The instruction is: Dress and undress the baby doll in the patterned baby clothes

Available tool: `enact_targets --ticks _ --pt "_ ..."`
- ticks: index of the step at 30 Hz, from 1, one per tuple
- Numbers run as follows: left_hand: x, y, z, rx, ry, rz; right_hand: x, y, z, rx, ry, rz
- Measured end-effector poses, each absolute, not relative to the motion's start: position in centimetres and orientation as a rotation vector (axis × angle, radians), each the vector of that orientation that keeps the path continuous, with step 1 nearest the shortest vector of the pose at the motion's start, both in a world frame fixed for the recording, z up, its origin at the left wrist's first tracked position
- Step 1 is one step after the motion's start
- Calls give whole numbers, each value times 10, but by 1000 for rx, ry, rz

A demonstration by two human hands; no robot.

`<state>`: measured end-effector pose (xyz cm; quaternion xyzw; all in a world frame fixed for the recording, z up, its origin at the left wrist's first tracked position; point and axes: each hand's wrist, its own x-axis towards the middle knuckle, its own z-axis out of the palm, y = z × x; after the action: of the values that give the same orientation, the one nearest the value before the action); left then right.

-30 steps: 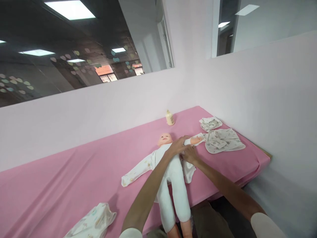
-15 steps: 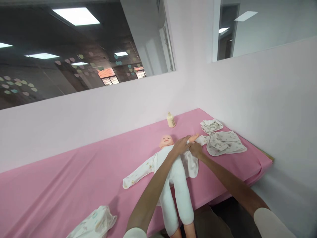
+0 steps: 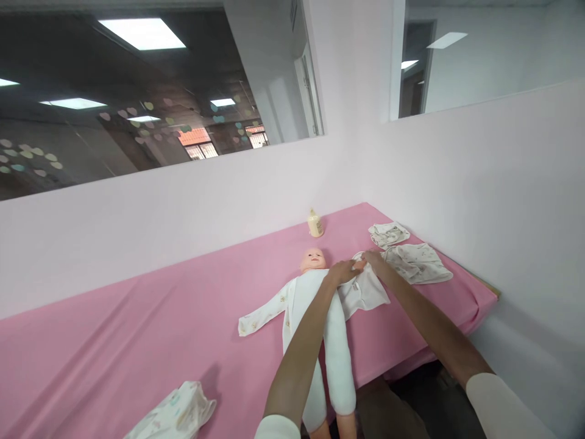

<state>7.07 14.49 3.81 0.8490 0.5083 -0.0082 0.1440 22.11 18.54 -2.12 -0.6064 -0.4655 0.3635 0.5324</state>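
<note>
A baby doll (image 3: 314, 261) lies on its back on the pink table (image 3: 137, 329), wearing a white garment (image 3: 320, 305) open at the front. My left hand (image 3: 343, 271) is closed around the doll's right-side arm near the shoulder. Just beside it, my right hand (image 3: 372, 259) pinches the garment's loose sleeve (image 3: 365, 289), which lies spread out to the doll's right. The doll's small hand shows between my two hands. Its other sleeve (image 3: 262, 311) lies stretched out flat to the left.
A small cream bottle (image 3: 315, 222) stands by the back wall. Two folded patterned cloths (image 3: 418, 262) (image 3: 388, 232) lie at the table's right end. Another bundled cloth (image 3: 176, 414) sits at the near left edge. Walls close off the back and right.
My hands have shifted right. The doll's arm, raised half a second ago, has come down, and the sleeve side of the garment has been pulled outward and spread flat.
</note>
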Motion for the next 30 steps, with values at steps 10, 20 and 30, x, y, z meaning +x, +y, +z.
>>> enact_targets --ticks 10,20,30 --pt "85 147 35 2381 1758 -73 218 164 1 -1607 -1331 540" --pt "79 148 38 2460 1694 -117 209 127 -3 -1399 -1631 595" --pt "21 94 49 2528 1802 97 246 73 -22 -1552 -1729 933"
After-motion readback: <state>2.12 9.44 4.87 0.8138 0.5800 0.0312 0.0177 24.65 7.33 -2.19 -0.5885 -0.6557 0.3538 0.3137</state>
